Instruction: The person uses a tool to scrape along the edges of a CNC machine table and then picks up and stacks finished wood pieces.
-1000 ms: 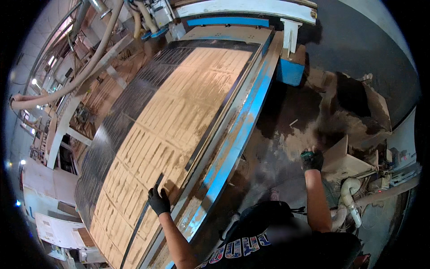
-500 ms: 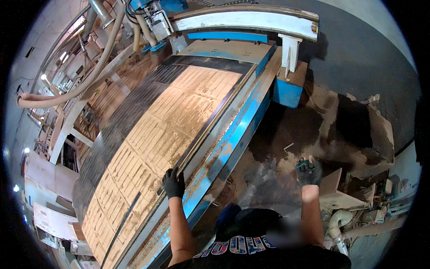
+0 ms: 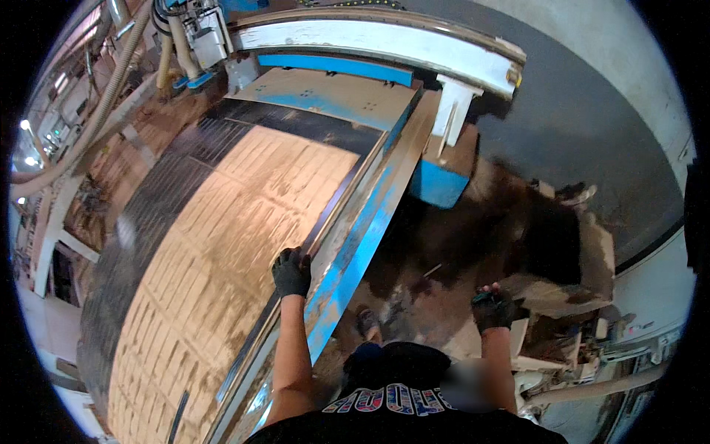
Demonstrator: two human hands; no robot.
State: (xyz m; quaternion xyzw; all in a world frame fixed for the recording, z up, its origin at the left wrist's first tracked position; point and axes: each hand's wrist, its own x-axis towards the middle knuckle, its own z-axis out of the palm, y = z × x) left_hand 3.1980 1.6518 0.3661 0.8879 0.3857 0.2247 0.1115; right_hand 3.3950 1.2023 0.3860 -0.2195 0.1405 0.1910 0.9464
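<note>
Left hand (image 3: pixel 292 271) in black work glove: palm down on the right long edge of a broad tan grooved sheet panel (image 3: pixel 214 222), fingers pointing forward; any pinch hidden under glove, cannot tell. Right hand (image 3: pixel 492 307), same black glove: well apart from left, out over the floor, fingers curled upward; small green patch at fingertips, held item or glove detail, cannot tell.

At and below left hand: long thin black strip (image 3: pixel 251 348) along panel edge. Probably light, bendy lengthwise, slick with dust; best taken by its outer edge, close to left hand. Panel probably heavy and stiff, better slid than lifted, with hold on long edge.

Pose: left forearm reaching forward, nearly straight; right elbow bent, forearm raised.

Farther out: just right of left hand, blue metal side rail (image 3: pixel 353 255); forward-left of right hand, blue box-shaped gantry foot (image 3: pixel 441 183); ahead of both, long white gantry beam (image 3: pixel 370 41).
</note>
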